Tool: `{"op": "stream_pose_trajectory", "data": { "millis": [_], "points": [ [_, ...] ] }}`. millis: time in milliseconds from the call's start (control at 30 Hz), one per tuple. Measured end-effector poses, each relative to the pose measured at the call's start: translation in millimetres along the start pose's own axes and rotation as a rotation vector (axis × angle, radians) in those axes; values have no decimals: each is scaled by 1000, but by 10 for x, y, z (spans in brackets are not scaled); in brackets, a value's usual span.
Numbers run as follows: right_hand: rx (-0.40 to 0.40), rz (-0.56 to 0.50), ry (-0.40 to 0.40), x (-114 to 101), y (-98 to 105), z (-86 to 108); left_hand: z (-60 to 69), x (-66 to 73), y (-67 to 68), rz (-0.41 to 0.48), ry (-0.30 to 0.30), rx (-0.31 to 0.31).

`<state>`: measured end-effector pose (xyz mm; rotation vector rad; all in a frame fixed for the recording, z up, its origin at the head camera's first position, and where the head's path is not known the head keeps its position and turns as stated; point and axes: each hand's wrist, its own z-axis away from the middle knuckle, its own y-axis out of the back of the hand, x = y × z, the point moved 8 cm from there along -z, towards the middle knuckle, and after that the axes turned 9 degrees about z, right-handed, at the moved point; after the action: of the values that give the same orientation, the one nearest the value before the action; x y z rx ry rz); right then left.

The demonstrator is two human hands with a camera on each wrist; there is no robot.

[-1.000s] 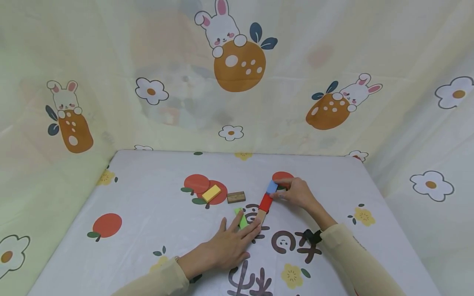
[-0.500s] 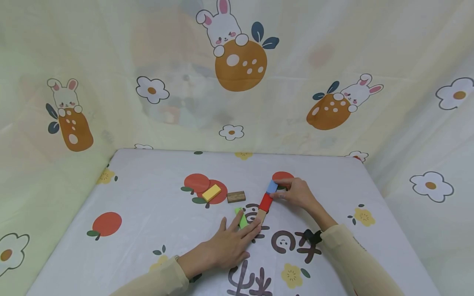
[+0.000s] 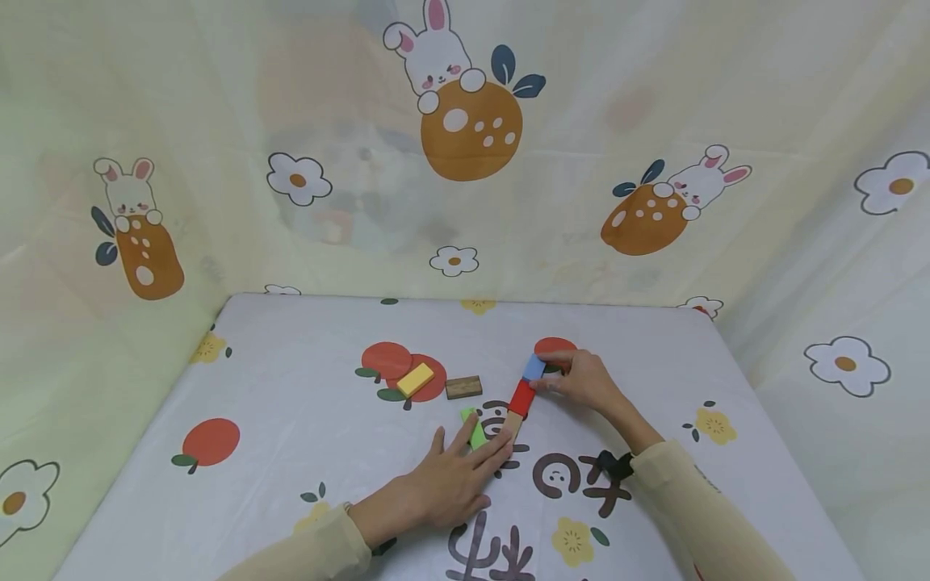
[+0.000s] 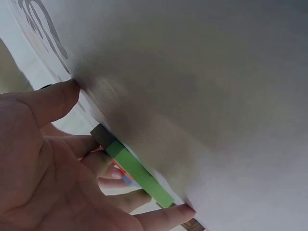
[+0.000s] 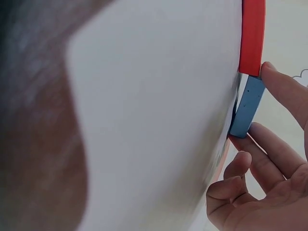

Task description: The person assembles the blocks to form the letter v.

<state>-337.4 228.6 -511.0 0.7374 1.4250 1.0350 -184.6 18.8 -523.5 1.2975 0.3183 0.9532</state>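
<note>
A slanting row on the cloth is made of a blue block (image 3: 534, 368), a red block (image 3: 521, 399) and a bare-wood block (image 3: 513, 424). My right hand (image 3: 581, 379) pinches the blue block between thumb and fingertips; in the right wrist view its thumb sits where the blue block (image 5: 248, 106) meets the red block (image 5: 253, 38). My left hand (image 3: 450, 484) lies with spread, mostly straight fingers, its fingertips at the bare-wood block and the green block (image 3: 476, 433). That hand partly covers both. The left wrist view shows the green block (image 4: 139, 173) by the fingers.
A yellow block (image 3: 416, 379) and a dark brown wooden block (image 3: 463, 387) lie left of the row. The printed cloth (image 3: 291, 387) covers the table, and patterned curtains (image 3: 349, 242) stand behind and at both sides.
</note>
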Motion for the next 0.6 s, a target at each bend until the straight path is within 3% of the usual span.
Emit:
{"op": "stream_pose_trajectory", "data": {
  "millis": [600],
  "points": [
    [19,-6,5,3,21,2,6,2,1,-12,-5,5]
  ]
}}
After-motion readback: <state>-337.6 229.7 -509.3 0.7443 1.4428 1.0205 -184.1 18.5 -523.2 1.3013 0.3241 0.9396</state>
